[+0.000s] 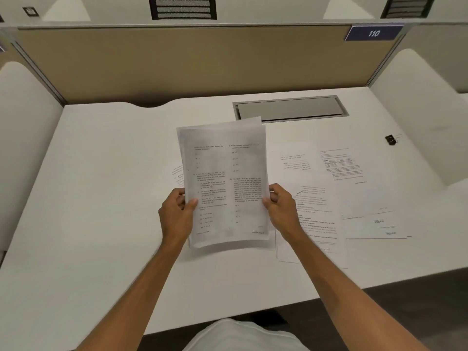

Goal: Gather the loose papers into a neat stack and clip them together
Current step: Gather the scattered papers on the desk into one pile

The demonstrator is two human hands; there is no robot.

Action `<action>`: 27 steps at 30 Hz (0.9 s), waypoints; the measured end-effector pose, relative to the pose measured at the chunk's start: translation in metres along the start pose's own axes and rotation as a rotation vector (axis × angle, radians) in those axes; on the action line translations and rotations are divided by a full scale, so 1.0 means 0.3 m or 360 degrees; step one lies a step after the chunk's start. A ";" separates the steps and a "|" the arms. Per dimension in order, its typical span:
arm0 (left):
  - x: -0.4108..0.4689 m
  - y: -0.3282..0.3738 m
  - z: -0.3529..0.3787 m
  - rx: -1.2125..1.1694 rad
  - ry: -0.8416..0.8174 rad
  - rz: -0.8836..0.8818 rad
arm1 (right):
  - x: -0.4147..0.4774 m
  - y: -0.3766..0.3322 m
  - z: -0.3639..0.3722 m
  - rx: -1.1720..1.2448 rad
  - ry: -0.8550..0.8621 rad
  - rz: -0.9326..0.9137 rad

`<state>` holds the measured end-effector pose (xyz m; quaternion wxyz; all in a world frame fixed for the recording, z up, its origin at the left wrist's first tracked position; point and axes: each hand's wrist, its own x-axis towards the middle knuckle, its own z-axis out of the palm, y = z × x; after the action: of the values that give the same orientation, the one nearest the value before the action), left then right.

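Note:
I hold a small sheaf of printed papers above the middle of the white desk, its sheets slightly fanned at the top. My left hand grips its left edge and my right hand grips its right edge, thumbs on the front page. Several loose printed sheets lie overlapping on the desk to the right of the sheaf. One more sheet peeks out behind the sheaf's left side. A black binder clip sits alone at the far right of the desk.
A grey cable-tray lid is set into the desk behind the papers. A tan partition with a "110" sign closes the back. White side dividers flank the desk. The desk's front edge runs close to my body.

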<state>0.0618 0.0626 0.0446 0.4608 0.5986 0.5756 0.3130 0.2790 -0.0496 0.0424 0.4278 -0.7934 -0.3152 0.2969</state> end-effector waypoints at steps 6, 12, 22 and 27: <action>0.104 0.063 0.152 0.0087 -0.0092 -0.0165 | 0.139 0.033 -0.090 -0.0227 0.0035 0.0138; 0.204 0.056 0.319 0.0208 -0.0114 -0.0307 | 0.337 0.094 -0.097 -0.0590 0.0011 0.0212; 0.288 0.058 0.460 0.0619 -0.0028 -0.0539 | 0.439 0.102 -0.083 -0.0944 0.0045 0.0471; 0.305 0.081 0.463 0.0533 -0.0078 -0.0663 | 0.492 0.096 -0.078 -0.0843 0.0013 0.0593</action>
<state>0.2102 0.1276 -0.0001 0.4238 0.5424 0.7188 0.0972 0.3957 0.0376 -0.0015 0.1459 -0.9224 -0.2292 0.2745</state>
